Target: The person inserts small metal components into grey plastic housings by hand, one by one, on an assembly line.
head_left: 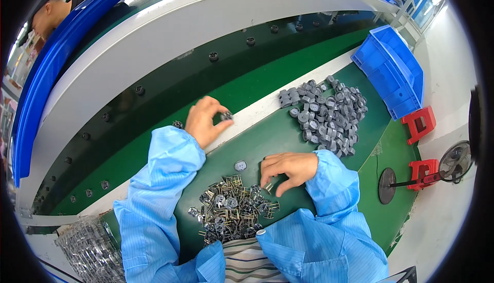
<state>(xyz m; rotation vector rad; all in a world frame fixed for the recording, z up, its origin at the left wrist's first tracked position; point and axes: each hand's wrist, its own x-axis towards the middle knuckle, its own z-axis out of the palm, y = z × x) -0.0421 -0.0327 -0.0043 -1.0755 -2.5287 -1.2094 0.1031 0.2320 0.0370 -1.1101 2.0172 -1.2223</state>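
Note:
My left hand (203, 122) is above the white strip at the belt's edge, its thumb and fingers pinching a small dark round part (226, 116). Over the green table, my right hand (289, 168) has its thumb and fingers curled around a small part with brass pins (268, 186), mostly hidden by the fingers. Between the hands lies a single grey round cap (240, 165). Close to my body is a loose heap of clear-topped parts with brass pins (231, 204). Beyond my right hand, a large pile of grey round caps (332, 113) covers the table.
A conveyor belt (288, 72) carries several spaced dark round parts (250, 41). A blue crate (391, 72) stands at the far right, near red stools (419, 124) and a fan (455, 160). Stacked clear trays (90, 249) sit lower left. Another person (51, 15) is at upper left.

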